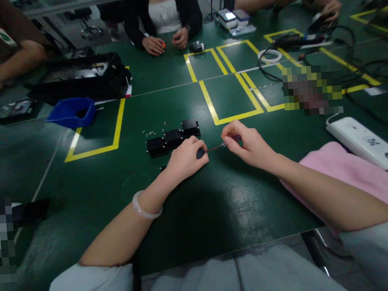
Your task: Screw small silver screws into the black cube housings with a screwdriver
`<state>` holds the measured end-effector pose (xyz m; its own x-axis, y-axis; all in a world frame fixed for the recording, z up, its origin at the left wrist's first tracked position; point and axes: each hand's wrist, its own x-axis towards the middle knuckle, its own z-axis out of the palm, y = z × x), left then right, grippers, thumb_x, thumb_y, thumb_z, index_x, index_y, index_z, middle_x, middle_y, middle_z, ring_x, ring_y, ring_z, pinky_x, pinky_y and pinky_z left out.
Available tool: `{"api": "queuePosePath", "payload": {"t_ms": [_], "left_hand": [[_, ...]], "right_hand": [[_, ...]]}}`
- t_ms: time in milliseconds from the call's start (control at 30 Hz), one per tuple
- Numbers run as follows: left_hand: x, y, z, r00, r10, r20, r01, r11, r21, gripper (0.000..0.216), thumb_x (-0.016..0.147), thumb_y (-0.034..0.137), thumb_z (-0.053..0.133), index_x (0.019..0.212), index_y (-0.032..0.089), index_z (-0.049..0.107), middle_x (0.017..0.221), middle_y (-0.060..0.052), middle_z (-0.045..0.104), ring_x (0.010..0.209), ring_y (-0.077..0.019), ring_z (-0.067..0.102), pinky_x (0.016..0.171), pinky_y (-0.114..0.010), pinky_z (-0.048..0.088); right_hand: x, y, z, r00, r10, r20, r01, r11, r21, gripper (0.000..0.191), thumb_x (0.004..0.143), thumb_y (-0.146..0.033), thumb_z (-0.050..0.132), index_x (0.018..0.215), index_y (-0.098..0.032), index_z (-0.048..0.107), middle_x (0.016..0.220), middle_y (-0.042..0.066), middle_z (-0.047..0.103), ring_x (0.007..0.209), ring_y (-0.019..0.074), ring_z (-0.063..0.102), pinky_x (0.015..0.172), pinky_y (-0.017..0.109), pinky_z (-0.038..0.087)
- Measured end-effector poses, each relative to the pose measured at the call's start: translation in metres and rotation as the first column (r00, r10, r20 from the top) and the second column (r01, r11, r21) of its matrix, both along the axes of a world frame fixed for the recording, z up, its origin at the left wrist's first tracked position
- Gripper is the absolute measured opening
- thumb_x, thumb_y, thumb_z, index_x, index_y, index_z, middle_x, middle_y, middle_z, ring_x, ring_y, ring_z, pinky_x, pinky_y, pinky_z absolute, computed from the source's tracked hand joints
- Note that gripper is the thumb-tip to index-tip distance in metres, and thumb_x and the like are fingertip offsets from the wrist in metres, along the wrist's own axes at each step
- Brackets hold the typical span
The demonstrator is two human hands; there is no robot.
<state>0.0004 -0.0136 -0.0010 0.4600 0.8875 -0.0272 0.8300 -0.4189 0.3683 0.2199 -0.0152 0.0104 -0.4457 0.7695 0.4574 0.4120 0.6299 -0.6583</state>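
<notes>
My left hand (185,158) rests low over the green table, its fingers closed round a small black part (200,153). A thin screwdriver (216,147) sits pinched in my right hand (249,144), its shaft pointing left with the tip at that part. Whether the tip sits in a screw is too small to tell. Just beyond my left hand, three black box-shaped pieces (173,138) stand in a slanting row. Several tiny screws (150,133) lie loose behind the row. Another dark bit (163,168) shows partly from behind my left wrist.
A blue bin (72,112) and a black housing (81,76) stand at the left. To the right lie a pink cloth (347,169), a white power strip (366,143) and tangled cables (347,48). Yellow tape (238,116) marks the table. Other people sit across.
</notes>
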Motion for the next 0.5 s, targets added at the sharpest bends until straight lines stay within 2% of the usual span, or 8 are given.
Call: {"api": "queuePosePath", "payload": {"t_ms": [133, 300, 500], "left_hand": [[0.0003, -0.0003, 0.0001, 1.0, 0.001, -0.001, -0.001, 1.0, 0.006, 0.02, 0.087, 0.031, 0.052, 0.098, 0.021, 0.065, 0.109, -0.005, 0.062, 0.1, -0.0238, 0.061, 0.074, -0.034, 0.049], [-0.0002, 0.0001, 0.0003, 1.0, -0.003, 0.0, 0.003, 1.0, 0.003, 0.021, 0.087, 0.032, 0.052, 0.099, 0.021, 0.066, 0.11, -0.006, 0.062, 0.101, -0.024, 0.061, 0.072, -0.033, 0.049], [0.0007, 0.0, 0.0012, 1.0, -0.001, -0.004, 0.001, 1.0, -0.003, 0.021, 0.087, 0.033, 0.052, 0.099, 0.021, 0.065, 0.109, -0.006, 0.062, 0.101, -0.0244, 0.061, 0.074, -0.034, 0.049]], "right_hand": [[0.0002, 0.0, -0.0007, 1.0, -0.003, -0.012, 0.003, 1.0, -0.015, 0.005, 0.095, -0.022, 0.05, 0.099, -0.021, 0.05, 0.083, 0.001, 0.062, 0.071, 0.0146, 0.062, 0.066, 0.027, 0.046], [0.0007, 0.0006, 0.0002, 1.0, -0.007, 0.022, 0.007, 1.0, -0.007, 0.015, 0.098, -0.034, 0.05, 0.091, -0.021, 0.052, 0.076, 0.0, 0.059, 0.065, 0.0137, 0.057, 0.063, 0.027, 0.042], [-0.0004, -0.0013, 0.0013, 1.0, -0.003, -0.001, 0.003, 1.0, -0.031, 0.002, 0.094, -0.022, 0.05, 0.096, -0.022, 0.05, 0.08, 0.0, 0.062, 0.069, 0.0146, 0.062, 0.064, 0.026, 0.045]]}}
